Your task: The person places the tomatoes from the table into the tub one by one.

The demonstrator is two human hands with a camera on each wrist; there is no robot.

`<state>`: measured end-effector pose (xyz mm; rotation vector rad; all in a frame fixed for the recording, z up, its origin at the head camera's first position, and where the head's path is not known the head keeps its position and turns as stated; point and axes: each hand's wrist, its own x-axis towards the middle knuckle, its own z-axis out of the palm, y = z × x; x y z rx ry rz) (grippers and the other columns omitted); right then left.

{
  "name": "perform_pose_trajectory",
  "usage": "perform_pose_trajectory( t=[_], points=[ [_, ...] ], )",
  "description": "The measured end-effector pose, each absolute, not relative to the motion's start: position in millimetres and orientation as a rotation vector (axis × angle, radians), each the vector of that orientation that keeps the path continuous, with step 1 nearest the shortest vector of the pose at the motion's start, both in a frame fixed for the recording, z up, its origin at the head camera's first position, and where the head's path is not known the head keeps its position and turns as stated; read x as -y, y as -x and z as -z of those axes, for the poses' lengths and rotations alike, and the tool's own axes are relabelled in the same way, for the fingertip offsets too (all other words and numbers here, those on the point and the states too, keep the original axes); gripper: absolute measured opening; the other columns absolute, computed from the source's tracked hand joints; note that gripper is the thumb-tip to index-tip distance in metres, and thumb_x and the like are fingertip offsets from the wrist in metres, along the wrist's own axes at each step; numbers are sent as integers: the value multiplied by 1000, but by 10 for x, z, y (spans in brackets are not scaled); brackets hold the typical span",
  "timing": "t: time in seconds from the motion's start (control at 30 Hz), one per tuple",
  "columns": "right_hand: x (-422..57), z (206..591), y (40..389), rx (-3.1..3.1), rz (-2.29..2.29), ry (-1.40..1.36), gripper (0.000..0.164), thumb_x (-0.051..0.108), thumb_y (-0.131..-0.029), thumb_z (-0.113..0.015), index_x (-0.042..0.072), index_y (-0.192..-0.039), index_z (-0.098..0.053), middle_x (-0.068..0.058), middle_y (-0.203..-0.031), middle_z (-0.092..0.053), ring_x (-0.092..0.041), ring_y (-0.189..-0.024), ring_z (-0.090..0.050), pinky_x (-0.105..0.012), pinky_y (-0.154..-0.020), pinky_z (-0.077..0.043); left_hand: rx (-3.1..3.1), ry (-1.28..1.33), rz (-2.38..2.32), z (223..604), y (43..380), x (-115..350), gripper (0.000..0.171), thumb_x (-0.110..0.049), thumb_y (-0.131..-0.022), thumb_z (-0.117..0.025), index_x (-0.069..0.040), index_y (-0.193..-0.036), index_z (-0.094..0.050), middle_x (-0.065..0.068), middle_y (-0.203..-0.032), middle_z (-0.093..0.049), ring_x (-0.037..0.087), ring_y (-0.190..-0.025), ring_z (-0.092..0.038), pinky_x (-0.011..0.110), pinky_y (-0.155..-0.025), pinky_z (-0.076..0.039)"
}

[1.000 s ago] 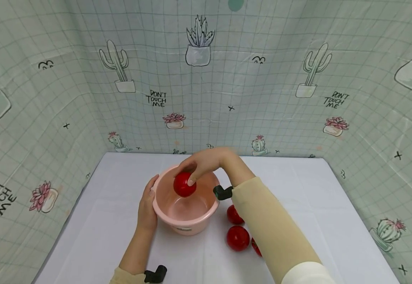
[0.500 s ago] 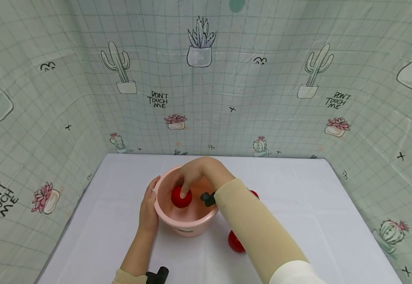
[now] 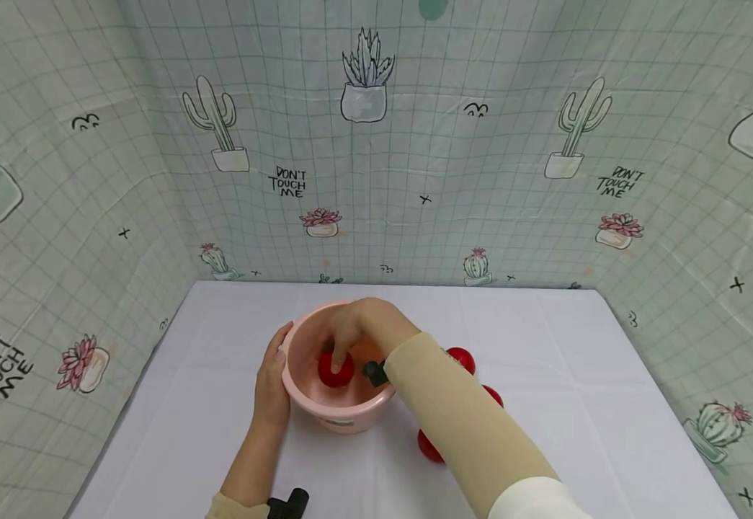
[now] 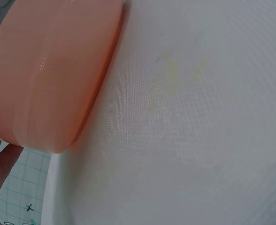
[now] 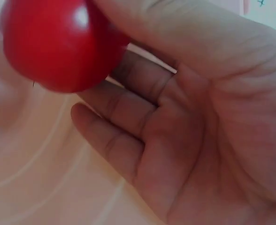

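1. A tomato (image 3: 336, 375) is held inside the pink bucket (image 3: 364, 418), below its rim; whether the bottom is touched cannot be told.
2. The tomato is gripped by the right hand (image 3: 363, 321), pinched between thumb (image 5: 147, 23) and fingers (image 5: 128, 103), probably because a smooth, round thing is best secured from opposite sides. In the right wrist view, two of the fingers are seen stretched out below it, with the palm uncovered.
3. The bucket's outer left side is touched by the left hand (image 3: 271, 382), apparently so that the bucket is kept from sliding. The fingers are laid fairly straight along the wall; none is seen hooked over the rim, and the firmness of the touch cannot be judged.
4. The right wrist is bent over the bucket's right side, with the fingers pointed down into it; the left forearm is brought up from the bucket's near left.
5. To the bucket's right, a far tomato (image 3: 462, 358), a middle tomato (image 3: 493, 395) and a near tomato (image 3: 429, 448) are partly covered by the sleeve (image 3: 463, 425), seemingly placed within easy reach.
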<state>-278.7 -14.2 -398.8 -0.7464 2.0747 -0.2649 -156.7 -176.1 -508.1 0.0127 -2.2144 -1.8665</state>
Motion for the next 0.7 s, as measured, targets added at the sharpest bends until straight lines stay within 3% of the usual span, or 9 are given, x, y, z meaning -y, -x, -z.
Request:
perform_pose_trajectory(
  t=[0.13, 0.27, 0.4, 0.57, 0.7],
  points=[
    [127, 3981, 2767, -2079, 306, 710, 35, 36, -79, -80, 38, -112, -70, 14, -113, -64, -17, -118, -48, -43, -101, -46, 2222, -24, 1868, 5070, 1557, 1756, 47, -41, -103, -26, -37, -147, -42, -14, -154, -41, 13, -147, -32, 53, -120, -24],
    [75, 3877, 2754, -2056, 380, 735, 44, 37, -82, -78, 38, -123, -66, 16, -123, -63, -15, -124, -47, -43, -108, -41, 2227, -28, 1854, 5052, 1547, 1750, 46, -42, -103, -27, -38, -147, -42, -14, -153, -42, 13, -146, -33, 55, -119, -26],
    [-72, 3699, 2763, -2083, 387, 928, 44, 32, -90, -70, 33, -133, -61, 12, -133, -61, -11, -128, -50, -38, -112, -39, 2218, -20, 1837, 5046, 1542, 1748, 46, -41, -103, -26, -39, -145, -43, -15, -153, -43, 10, -145, -34, 52, -119, -27],
    [-427, 3527, 2762, -2112, 402, 1127, 46, 30, -96, -61, 24, -141, -55, 5, -143, -57, -10, -133, -50, -35, -111, -41, 2218, -20, 1838, 5049, 1532, 1734, 46, -40, -104, -24, -38, -146, -42, -14, -153, -42, 11, -146, -32, 52, -119, -27],
    [-828, 3442, 2688, -2171, 533, 1107, 44, 30, -97, -60, 29, -140, -55, 3, -145, -55, -11, -136, -48, -38, -113, -40, 2203, -14, 1833, 5067, 1541, 1729, 47, -40, -104, -24, -35, -147, -43, -13, -153, -43, 11, -146, -33, 52, -120, -24]
  ],
)
